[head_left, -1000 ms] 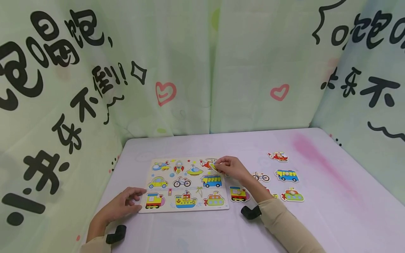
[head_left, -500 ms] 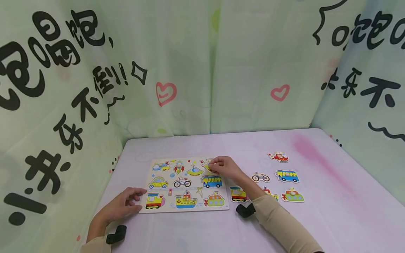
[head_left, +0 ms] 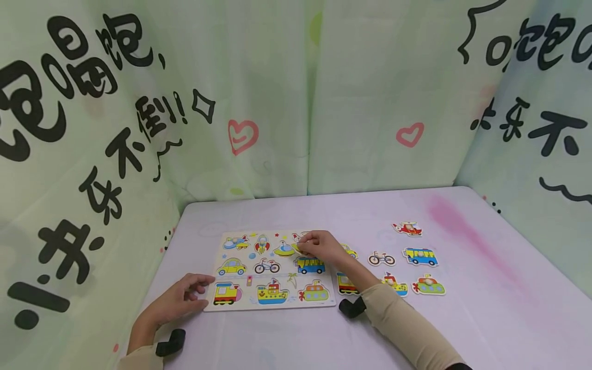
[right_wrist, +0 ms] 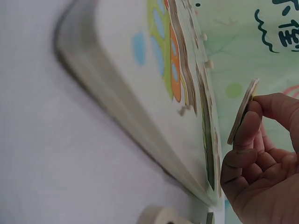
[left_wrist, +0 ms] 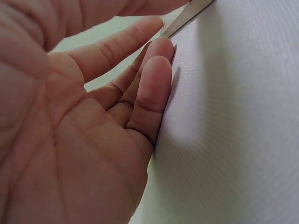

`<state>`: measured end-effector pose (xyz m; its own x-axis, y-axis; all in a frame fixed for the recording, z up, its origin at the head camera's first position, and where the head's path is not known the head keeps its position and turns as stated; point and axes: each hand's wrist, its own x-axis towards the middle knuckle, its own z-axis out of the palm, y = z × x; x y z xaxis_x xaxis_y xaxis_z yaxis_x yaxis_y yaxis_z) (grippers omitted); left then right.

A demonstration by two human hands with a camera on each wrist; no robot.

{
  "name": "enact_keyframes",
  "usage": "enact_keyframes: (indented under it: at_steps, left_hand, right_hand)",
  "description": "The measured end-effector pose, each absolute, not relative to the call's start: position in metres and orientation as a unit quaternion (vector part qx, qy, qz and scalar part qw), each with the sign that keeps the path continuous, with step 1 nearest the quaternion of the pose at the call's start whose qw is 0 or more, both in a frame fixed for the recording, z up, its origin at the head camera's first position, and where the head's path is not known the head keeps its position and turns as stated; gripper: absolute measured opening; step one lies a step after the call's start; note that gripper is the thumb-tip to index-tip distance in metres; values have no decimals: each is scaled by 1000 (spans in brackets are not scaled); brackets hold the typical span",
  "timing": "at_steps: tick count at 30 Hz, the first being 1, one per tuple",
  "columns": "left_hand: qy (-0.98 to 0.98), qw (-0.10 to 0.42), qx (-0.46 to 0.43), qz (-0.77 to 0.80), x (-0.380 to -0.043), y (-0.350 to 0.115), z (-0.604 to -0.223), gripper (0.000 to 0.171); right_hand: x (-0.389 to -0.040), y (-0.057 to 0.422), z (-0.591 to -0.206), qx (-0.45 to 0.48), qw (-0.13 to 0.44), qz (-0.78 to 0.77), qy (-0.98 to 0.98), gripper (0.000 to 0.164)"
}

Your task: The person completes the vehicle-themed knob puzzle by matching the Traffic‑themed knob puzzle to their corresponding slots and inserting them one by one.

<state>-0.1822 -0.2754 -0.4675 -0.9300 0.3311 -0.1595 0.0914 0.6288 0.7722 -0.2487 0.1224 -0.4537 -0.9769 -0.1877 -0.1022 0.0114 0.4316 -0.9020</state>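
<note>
A white puzzle board (head_left: 247, 299) with colourful vehicle pictures lies on the table. Over its upper right part, my right hand (head_left: 321, 246) pinches a small flat puzzle piece (right_wrist: 243, 112) between thumb and fingertips. That piece is tilted edge-on in the right wrist view, apart from the board; its picture is mostly hidden, with some yellow showing. In the head view it is beside the flying saucer picture (head_left: 284, 249), and my hand covers much of the helicopter picture. My left hand (head_left: 178, 298) rests at the board's left edge, thumb and fingers spread and touching it.
Right of the board lie loose pieces: a helicopter (head_left: 407, 229), bus (head_left: 420, 256), bicycle (head_left: 381, 258), submarine (head_left: 428, 285), ship (head_left: 395, 285), train (head_left: 347, 284) and yellow car (head_left: 349, 251). My right forearm passes over some. A printed curtain (head_left: 356, 103) surrounds the table's back and sides.
My right hand has moved left over the board with its piece, from the helicopter picture toward the flying saucer picture. The yellow car piece is now uncovered. My left hand stays put.
</note>
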Motion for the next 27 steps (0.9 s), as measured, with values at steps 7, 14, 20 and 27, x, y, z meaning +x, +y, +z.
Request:
enact_keyframes:
  at_steps: [7,14,20,27]
  left_hand:
    - [888,143,129,417,-182,-277,-469,54]
    - [889,140,141,412,-183,-277,-469,56]
    - [890,143,136,411,-183,-277,-467,56]
    - [893,145,122,409,-182,-275,-468,54]
  right_hand:
    - [-253,114,-455,-75,103,-531,838,17]
    - [-259,105,-458,-95,97,-517,845,17]
    - [-260,99,-457,-97,101,-502,853,15]
    - [-259,95,-452,-111,102,-469,870,14]
